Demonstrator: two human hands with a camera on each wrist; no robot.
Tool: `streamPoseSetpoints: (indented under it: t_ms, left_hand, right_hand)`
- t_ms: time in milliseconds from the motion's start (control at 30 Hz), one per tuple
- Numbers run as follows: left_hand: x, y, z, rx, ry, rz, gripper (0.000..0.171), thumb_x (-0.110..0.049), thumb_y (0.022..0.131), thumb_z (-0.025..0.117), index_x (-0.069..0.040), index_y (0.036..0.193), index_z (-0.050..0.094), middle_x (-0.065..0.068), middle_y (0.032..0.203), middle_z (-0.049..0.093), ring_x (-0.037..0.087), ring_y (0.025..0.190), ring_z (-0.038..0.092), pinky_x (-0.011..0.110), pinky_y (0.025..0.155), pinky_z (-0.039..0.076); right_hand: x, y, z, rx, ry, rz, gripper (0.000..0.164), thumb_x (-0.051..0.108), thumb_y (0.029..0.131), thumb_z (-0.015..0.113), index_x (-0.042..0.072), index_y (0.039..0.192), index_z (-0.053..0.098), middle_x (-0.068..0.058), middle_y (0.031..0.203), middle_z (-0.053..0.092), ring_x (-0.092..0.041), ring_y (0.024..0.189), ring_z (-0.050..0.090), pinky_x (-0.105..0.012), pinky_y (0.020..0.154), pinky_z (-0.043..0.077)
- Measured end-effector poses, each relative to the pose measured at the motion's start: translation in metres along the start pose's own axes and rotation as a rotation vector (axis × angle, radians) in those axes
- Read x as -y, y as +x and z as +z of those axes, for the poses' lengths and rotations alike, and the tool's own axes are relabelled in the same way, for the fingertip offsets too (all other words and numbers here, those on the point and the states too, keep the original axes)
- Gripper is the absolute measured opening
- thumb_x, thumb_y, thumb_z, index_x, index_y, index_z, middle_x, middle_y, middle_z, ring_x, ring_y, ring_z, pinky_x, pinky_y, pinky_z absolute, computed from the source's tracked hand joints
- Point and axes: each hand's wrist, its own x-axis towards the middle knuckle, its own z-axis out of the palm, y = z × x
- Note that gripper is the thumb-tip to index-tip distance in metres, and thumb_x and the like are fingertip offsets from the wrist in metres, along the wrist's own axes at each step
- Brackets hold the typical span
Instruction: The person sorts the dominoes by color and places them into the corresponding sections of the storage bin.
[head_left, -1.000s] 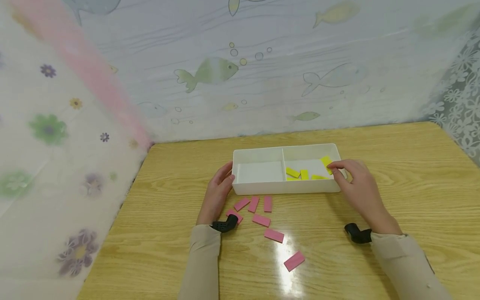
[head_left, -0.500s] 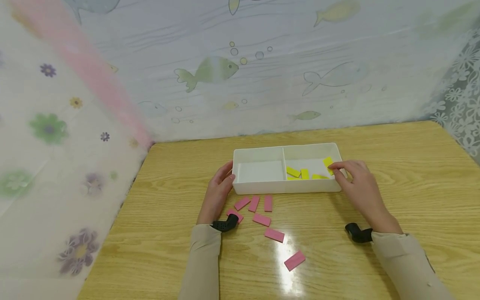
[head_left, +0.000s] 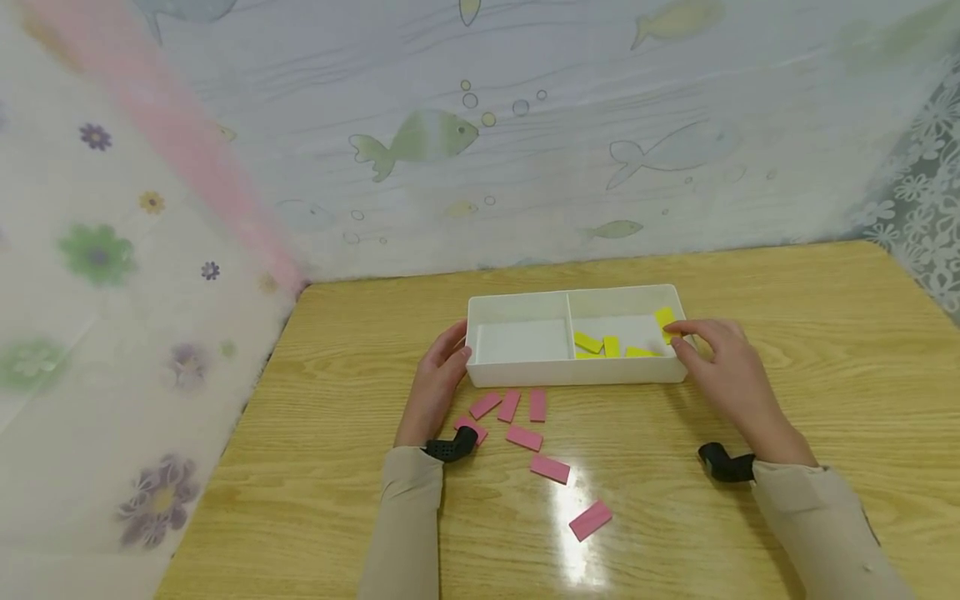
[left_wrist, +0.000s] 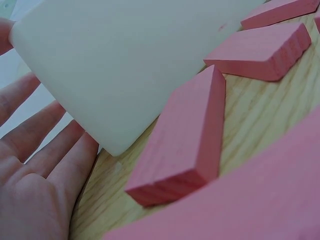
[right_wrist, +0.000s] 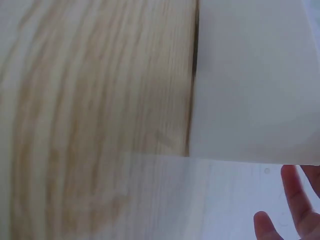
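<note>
On the wooden table (head_left: 322,375), in the head view, we are observing a white box (head_left: 577,374) with two compartments, lying crosswise before the person. The left hand (head_left: 432,383) is resting against the box's left end, its thumb touching the near corner. The right hand (head_left: 727,375) is arching over the right end, and we are seeing its thumb and index finger standing almost together, pinching a yellow block (head_left: 664,317) inside the right compartment, beside the end wall. Other yellow blocks (head_left: 611,347) are lying nearer that compartment's front wall. Pink blocks (head_left: 537,406) are lying on the near side of the box.

From the left wrist, we are recording the left hand's fingers (left_wrist: 75,162) as extending fairly straight beside the box's end, the thumb touching its edge; this hand is standing well spread. Pink blocks are lying just beside the box.

From the right wrist, we are viewing the box's outer wall and two fingers (right_wrist: 296,195) showing at lower right; from this angle we are unable to tell the grip.
</note>
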Motion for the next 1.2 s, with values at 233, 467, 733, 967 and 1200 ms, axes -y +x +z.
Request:
streamPoseSetpoints:
  t_ms: [233, 467, 733, 967, 1200]
  left_hand:
    - [0.0076, 0.0040, -0.0026, -0.010, -0.001, 0.018, 0.049, -0.027, 0.090, 0.053, -0.016, 0.135, 0.039, 0.003, 0.138, 0.036, 0.016, 0.126, 0.034, 0.037, 0.099, 0.032]
    - [0.0086, 0.0035, -0.0033, -0.009, -0.006, 0.014, 0.047, -0.022, 0.091, 0.051, -0.014, 0.136, 0.038, 0.004, 0.138, 0.036, 0.017, 0.126, 0.034, 0.037, 0.099, 0.032]
    - [0.0075, 0.0038, -0.0022, -0.010, -0.010, 0.007, 0.049, -0.027, 0.089, 0.054, -0.018, 0.135, 0.040, 0.001, 0.138, 0.037, 0.014, 0.124, 0.035, 0.035, 0.099, 0.032]
    - [0.0076, 0.0040, -0.0020, 0.000, -0.025, 0.018, 0.047, -0.022, 0.091, 0.052, -0.014, 0.135, 0.039, 0.005, 0.139, 0.035, 0.018, 0.126, 0.033, 0.037, 0.100, 0.031]
    - [0.0080, 0.0044, -0.0015, -0.002, -0.019, 0.027, 0.047, -0.021, 0.091, 0.051, -0.013, 0.136, 0.037, 0.006, 0.139, 0.035, 0.020, 0.127, 0.032, 0.040, 0.100, 0.030]
  right_hand:
    - [0.0026, 0.0015, -0.0022, 0.038, -0.010, -0.026, 0.035, 0.031, 0.093, 0.045, 0.008, 0.118, 0.055, -0.014, 0.117, 0.051, -0.036, 0.113, 0.034, -0.055, 0.086, 0.029]
    - [0.0035, 0.0012, -0.0011, 0.096, -0.039, -0.061, 0.037, 0.027, 0.093, 0.047, 0.007, 0.124, 0.052, -0.017, 0.123, 0.048, -0.040, 0.115, 0.032, -0.057, 0.085, 0.029]
    - [0.0026, 0.0009, 0.0006, 0.115, -0.053, -0.048, 0.043, 0.030, 0.094, 0.043, 0.007, 0.131, 0.044, -0.020, 0.128, 0.043, -0.043, 0.118, 0.027, -0.060, 0.087, 0.026]
    - [0.0019, 0.0008, 0.0016, 0.123, -0.048, -0.052, 0.042, 0.029, 0.095, 0.043, 0.005, 0.128, 0.046, -0.021, 0.130, 0.040, -0.043, 0.119, 0.027, -0.059, 0.088, 0.026]
    - [0.0015, 0.0016, 0.0031, 0.121, -0.040, -0.082, 0.036, 0.025, 0.095, 0.042, 0.003, 0.122, 0.050, -0.019, 0.127, 0.043, -0.043, 0.117, 0.028, -0.058, 0.088, 0.026]
